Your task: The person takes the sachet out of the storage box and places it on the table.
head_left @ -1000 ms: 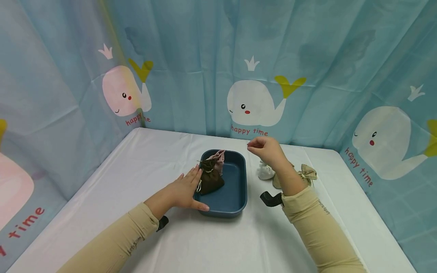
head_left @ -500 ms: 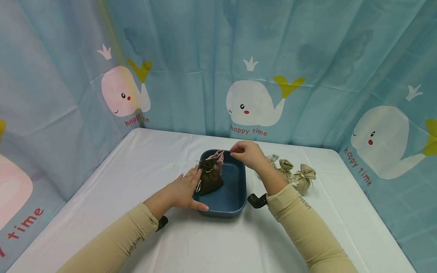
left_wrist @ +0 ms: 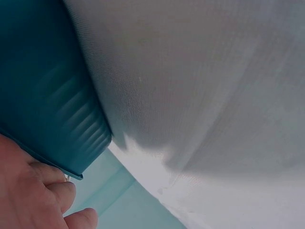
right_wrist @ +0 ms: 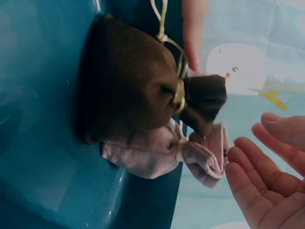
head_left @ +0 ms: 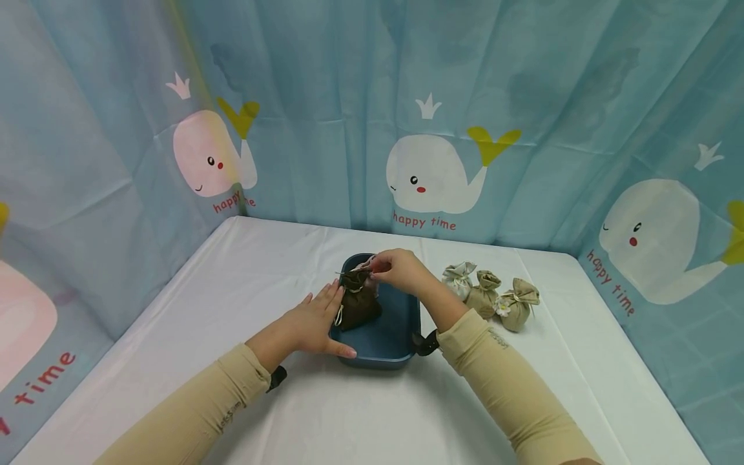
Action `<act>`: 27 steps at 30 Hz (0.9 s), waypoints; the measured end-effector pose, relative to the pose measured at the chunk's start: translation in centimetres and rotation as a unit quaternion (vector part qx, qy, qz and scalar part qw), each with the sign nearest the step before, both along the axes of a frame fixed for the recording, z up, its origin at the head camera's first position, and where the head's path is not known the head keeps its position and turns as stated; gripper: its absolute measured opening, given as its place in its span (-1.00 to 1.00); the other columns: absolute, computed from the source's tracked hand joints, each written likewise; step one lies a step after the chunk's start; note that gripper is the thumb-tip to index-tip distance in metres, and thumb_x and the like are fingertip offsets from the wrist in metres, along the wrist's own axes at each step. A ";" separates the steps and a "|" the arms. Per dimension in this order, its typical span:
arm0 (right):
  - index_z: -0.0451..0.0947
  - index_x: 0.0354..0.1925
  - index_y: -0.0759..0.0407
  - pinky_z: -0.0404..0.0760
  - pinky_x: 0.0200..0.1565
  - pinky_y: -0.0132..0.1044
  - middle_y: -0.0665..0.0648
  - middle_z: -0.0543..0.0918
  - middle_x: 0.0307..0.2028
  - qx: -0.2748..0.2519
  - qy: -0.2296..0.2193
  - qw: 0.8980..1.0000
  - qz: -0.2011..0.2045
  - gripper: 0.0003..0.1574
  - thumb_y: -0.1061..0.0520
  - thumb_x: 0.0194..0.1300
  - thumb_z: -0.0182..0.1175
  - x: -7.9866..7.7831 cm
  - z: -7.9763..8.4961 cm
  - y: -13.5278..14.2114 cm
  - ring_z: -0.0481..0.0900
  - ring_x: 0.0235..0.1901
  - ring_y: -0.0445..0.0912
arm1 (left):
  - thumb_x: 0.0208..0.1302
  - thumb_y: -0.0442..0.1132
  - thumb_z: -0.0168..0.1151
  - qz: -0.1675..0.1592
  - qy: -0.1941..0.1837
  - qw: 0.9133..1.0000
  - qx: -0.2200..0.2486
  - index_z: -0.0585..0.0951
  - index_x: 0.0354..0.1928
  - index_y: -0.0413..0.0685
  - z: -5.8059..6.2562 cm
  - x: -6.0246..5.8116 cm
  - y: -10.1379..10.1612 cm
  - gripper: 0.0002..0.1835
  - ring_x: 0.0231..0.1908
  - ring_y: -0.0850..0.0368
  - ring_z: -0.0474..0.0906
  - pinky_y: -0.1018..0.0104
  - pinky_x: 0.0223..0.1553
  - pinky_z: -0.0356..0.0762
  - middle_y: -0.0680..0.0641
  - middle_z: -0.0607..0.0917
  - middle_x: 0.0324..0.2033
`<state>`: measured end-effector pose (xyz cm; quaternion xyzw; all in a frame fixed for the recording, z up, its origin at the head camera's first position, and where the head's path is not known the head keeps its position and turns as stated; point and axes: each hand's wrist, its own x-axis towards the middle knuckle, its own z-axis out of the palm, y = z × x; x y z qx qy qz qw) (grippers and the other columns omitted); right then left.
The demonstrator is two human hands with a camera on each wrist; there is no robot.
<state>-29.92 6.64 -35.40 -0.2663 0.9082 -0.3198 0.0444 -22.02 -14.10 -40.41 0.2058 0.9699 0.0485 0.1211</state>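
Pink drawstring pouch (right_wrist: 143,156) is seated in blue tray (head_left: 400,326) beside brown drawstring pouch (right_wrist: 131,81), aimed neck-first at nearer right hand (head_left: 402,270) (unclenched, nothing gripped); left hand (head_left: 310,326) is rested straight-fingered along blue tray's side.

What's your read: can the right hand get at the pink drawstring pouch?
Probably yes: the right hand is right by the gathered top of the pink drawstring pouch, and the adjoining brown drawstring pouch leaves most of that top exposed.
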 end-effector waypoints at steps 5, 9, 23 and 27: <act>0.63 -0.12 0.17 0.57 -0.20 -0.29 0.03 0.68 -0.31 0.008 -0.018 1.000 0.012 -0.73 0.18 0.16 0.26 0.1 -0.2 -0.9 0.59 -0.31 -0.15 | -0.41 0.71 -0.11 -0.002 -0.001 1.000 -0.001 -0.21 0.42 -0.16 0.0 0.1 0.0 0.45 0.39 -0.04 -0.33 -0.12 0.29 -0.12 -0.13 -0.27 0.41; 0.61 -0.08 0.13 0.56 -0.22 -0.29 0.02 0.66 -0.31 0.026 -0.032 0.999 0.021 -0.72 0.17 0.19 0.23 -0.1 -0.2 -1.4 0.56 -0.34 -0.16 | -0.42 0.71 -0.12 -0.002 -0.004 1.000 -0.001 -0.22 0.42 -0.16 0.0 0.0 0.0 0.45 0.39 -0.04 -0.34 -0.13 0.29 -0.13 -0.13 -0.29 0.41; 0.60 -0.10 0.16 0.57 -0.32 -0.37 0.07 0.66 -0.25 0.062 -0.041 0.996 0.055 -0.74 0.25 0.21 0.19 -0.9 -1.3 -2.4 0.57 -0.37 -0.18 | -0.40 0.71 -0.13 -0.004 -0.001 1.000 -0.007 -0.23 0.42 -0.17 -0.1 0.0 0.0 0.45 0.39 -0.03 -0.33 -0.10 0.30 -0.14 -0.13 -0.29 0.41; 0.64 -0.24 0.15 0.56 -0.38 -0.41 0.03 0.66 -0.34 0.064 -0.027 0.996 0.062 -0.86 0.25 0.19 0.21 -1.0 -1.6 -2.6 0.57 -0.43 -0.20 | -0.39 0.71 -0.12 -0.006 -0.001 1.000 -0.007 -0.23 0.42 -0.17 -0.1 0.0 0.0 0.45 0.39 -0.02 -0.33 -0.09 0.30 -0.14 -0.12 -0.30 0.41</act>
